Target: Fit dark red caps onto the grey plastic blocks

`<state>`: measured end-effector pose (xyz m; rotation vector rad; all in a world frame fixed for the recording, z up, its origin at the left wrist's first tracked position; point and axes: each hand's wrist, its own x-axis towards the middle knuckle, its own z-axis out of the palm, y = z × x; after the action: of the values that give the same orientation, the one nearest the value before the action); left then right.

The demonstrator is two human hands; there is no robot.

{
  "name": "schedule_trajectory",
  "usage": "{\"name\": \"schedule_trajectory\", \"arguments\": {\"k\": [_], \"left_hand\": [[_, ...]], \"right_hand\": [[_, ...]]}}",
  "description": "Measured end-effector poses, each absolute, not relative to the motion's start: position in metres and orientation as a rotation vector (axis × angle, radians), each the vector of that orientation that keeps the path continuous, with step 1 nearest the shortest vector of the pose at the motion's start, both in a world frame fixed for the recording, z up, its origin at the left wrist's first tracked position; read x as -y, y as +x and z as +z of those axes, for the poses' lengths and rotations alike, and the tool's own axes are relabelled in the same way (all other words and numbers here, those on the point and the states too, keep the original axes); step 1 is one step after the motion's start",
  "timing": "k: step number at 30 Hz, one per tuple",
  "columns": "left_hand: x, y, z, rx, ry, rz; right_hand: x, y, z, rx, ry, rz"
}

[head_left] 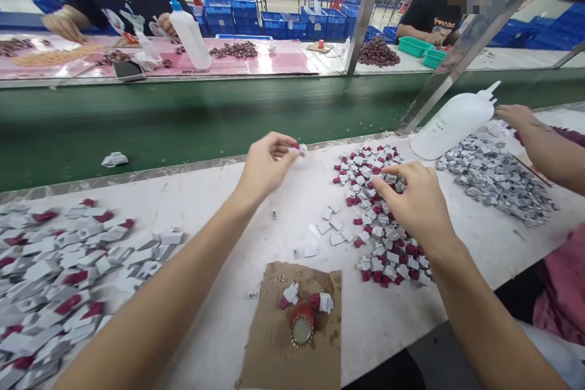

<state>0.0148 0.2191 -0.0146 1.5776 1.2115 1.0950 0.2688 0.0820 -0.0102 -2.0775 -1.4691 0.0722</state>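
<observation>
My left hand [267,164] is raised over the table near its far edge, with thumb and fingers pinched on a small white-and-dark-red plastic part [301,148]. My right hand [418,201] hovers at a pile of similar white-and-dark-red parts [365,195], its thumb and forefinger slightly apart and pieces visible behind the gap. On a piece of brown cardboard [260,359] lie two such parts, one [289,295] on the left and one [322,302] on the right. Between and just below them sits a red bottle cap [301,324] with a crimped rim and pale inside.
White and dark red pieces [68,280] spread at left. Several white tabs [336,237] lie mid-table. At right are a white squeeze bottle [445,125], a grey heap [507,177] and a co-worker's arm [539,140]. A green belt [205,122] runs beyond, with a white piece [114,159]; people sit behind it.
</observation>
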Motion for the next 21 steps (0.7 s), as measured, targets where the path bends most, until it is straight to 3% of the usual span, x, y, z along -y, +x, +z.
{"name": "schedule_trajectory", "arguments": {"k": [5,11,17,21], "left_hand": [[-0.287,0.008,-0.038,-1.304,1.486,1.093],[-0.251,0.002,-0.03,-1.118,1.573,1.035],[-0.186,0.011,-0.01,-0.698,1.625,0.953],[-0.162,0.018,-0.003,-0.642,1.547,0.966]], "right_hand": [[-0.111,0.284,-0.029,1.547,-2.173,-0.006],[-0.097,0.27,-0.011,1.44,-2.09,-0.016],[-0.095,0.223,0.014,1.331,-1.374,0.835],[-0.093,0.213,0.01,1.203,-1.19,1.036]]}}
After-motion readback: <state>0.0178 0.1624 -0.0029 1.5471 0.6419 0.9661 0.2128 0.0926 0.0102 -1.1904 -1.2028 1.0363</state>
